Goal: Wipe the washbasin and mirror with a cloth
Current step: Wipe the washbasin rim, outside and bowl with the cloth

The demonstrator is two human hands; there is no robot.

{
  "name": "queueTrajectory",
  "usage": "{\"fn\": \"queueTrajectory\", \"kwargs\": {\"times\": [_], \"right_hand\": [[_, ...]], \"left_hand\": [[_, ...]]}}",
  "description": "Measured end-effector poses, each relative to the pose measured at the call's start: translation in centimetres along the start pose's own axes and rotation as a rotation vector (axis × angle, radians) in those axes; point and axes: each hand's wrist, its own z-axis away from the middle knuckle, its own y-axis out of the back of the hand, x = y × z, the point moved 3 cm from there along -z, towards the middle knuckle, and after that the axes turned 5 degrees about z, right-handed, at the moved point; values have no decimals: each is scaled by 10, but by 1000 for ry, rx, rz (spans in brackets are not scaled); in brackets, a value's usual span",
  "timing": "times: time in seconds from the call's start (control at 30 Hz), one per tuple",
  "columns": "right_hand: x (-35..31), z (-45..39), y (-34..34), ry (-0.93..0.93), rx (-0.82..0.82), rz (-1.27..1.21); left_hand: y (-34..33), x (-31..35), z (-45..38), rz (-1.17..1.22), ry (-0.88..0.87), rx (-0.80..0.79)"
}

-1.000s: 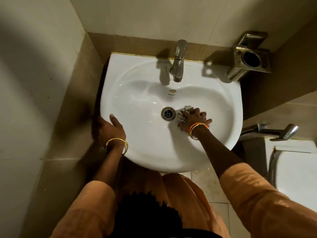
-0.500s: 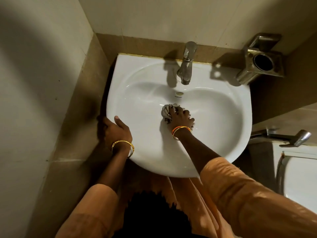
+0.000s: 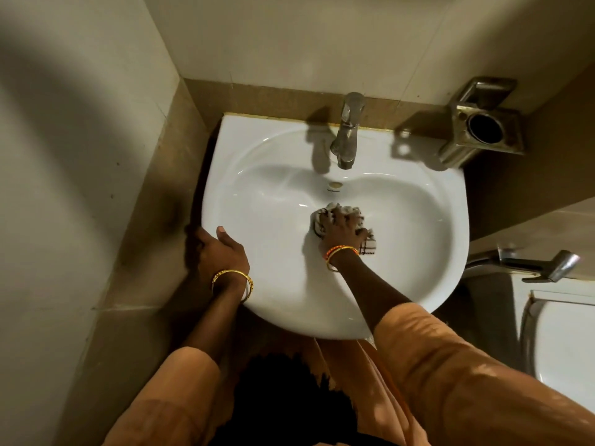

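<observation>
A white washbasin [image 3: 273, 188] hangs on the tiled wall below me. My right hand [image 3: 341, 228] presses a bunched white cloth with dark checks [image 3: 367, 246] onto the bottom of the bowl, covering the drain. My left hand [image 3: 222, 249] grips the basin's left rim, thumb lying on top. Both wrists wear bangles. No mirror is in view.
A steel tap [image 3: 347, 133] rises at the back of the basin. A metal wall holder [image 3: 483, 127] sits at the back right. A spray handle [image 3: 544, 263] and a white toilet [image 3: 573, 342] are at the right. Walls close in on the left.
My right hand with the cloth slid left over the drain and then a little back to the right. My left hand has kept its hold on the rim.
</observation>
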Motion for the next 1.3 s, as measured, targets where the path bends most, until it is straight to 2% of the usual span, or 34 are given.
{"fn": "queueTrajectory", "kwargs": {"times": [0.13, 0.3, 0.43, 0.87, 0.93, 0.97, 1.03, 1.1, 1.2, 1.23, 1.3], "right_hand": [[-4, -1, -4, 157, -20, 78], [8, -2, 2, 332, -72, 291], [13, -10, 13, 241, -98, 292], [8, 41, -1, 220, -265, 157], [-3, 52, 5, 288, -311, 42], [-7, 58, 9, 299, -340, -109], [-7, 60, 18, 176, -348, -571], [1, 51, 26, -9, -83, -957], [17, 44, 39, -347, 525, -1432], [18, 41, 45, -422, 679, -1531], [12, 26, 53, -540, 763, -1664]], "left_hand": [[-2, -2, -1, -2, -7, 2], [-3, -5, 0, 14, -24, -8], [-4, -8, -2, 28, -51, 0], [-6, -11, -6, 41, -49, -29], [-5, -11, -5, 64, -41, -37], [-6, -12, -5, 69, -40, -43], [-6, -13, -6, 70, -41, -50], [-7, -15, -7, 68, -57, -48], [-8, -15, -7, 65, -59, -38], [-8, -16, -8, 64, -61, -37], [-10, -18, -9, 60, -67, -35]]}}
